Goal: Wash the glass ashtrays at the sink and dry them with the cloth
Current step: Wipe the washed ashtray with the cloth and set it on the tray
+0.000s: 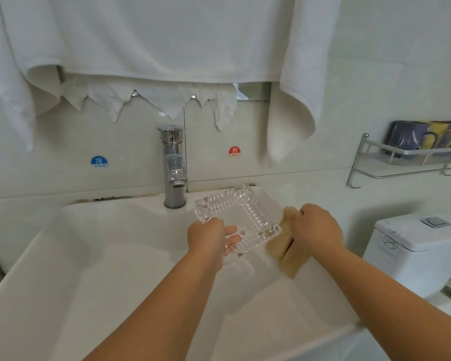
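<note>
in the middle of the frame, the left hand (206, 237) is gripping the glass ashtray (236, 220) over the sink (89, 256). the right hand (319, 227) is squeezing the cloth (284, 247) against its edge. holding tight should be helping, since wet glass slips.

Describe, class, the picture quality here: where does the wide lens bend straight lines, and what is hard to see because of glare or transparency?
Head view: the wide lens bows the sink rim and wall shelf near the edges; lighting is soft and even, with faint shadows under the arms; the glass ashtray is see-through, its edges fading into the white basin; small highlights glint on the chrome tap; the mugs look blurred.
</note>
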`<state>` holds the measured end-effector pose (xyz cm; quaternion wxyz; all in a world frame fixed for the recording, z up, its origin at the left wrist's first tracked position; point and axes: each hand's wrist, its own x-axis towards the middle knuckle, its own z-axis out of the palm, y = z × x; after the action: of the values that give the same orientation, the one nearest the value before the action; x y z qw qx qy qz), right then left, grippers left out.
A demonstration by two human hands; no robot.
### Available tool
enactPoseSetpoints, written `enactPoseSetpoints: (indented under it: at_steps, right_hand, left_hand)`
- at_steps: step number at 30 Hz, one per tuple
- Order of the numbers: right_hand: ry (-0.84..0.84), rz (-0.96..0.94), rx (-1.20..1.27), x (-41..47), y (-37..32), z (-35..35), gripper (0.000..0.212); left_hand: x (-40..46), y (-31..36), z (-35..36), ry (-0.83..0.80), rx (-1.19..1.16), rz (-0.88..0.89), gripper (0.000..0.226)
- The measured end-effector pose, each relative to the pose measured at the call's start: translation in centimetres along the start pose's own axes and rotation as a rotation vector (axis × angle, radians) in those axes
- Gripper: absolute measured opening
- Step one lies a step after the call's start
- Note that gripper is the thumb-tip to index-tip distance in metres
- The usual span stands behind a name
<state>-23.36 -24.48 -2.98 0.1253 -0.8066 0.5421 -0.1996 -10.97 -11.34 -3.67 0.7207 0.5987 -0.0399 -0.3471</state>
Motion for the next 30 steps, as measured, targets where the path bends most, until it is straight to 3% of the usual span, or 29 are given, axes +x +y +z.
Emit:
enactPoseSetpoints:
  at_steps: [5,9,16,19,20,24,28,30]
  right_hand:
    - [0.165,-0.074,0.396,0.1,-1.7,-1.1,0.012]
    - [0.148,-0.185,0.671,-1.0,-4.7,-0.7,0.027]
    - [-0.061,-0.280,0.805,-3.3,-5.1,1.2,0.039]
    - [-0.059,-0.237,0.934,-3.3,-4.7,0.5,0.010]
    - [-0.051,-0.248,0.948,-3.3,-4.6,0.4,0.010]
    - [-0.156,-0.188,0.879,-2.7,-4.1,0.7,0.046]
    - [-0.305,-0.221,0.842,-2.8,-4.3,0.9,0.015]
    - [-0.253,-0.220,0.838,-2.9,-4.4,1.0,0.020]
  left_hand:
    - [0.2,0.5,-0.3,0.030,-0.039,-0.015,0.037]
    - [-0.1,0.9,-0.5,0.066,-0.006,0.022,0.037]
    - [-0.1,1.2,-1.0,0.129,0.089,0.124,0.044]
    - [-0.6,1.3,-0.9,0.116,0.088,0.127,0.043]
    - [-0.7,1.3,-0.8,0.102,0.090,0.135,0.042]
    - [-1.2,1.3,-0.1,0.083,0.174,0.248,0.026]
    - [-1.6,1.5,0.0,0.094,0.188,0.331,0.009]
    - [-1.7,1.6,0.0,0.084,0.225,0.352,0.009]
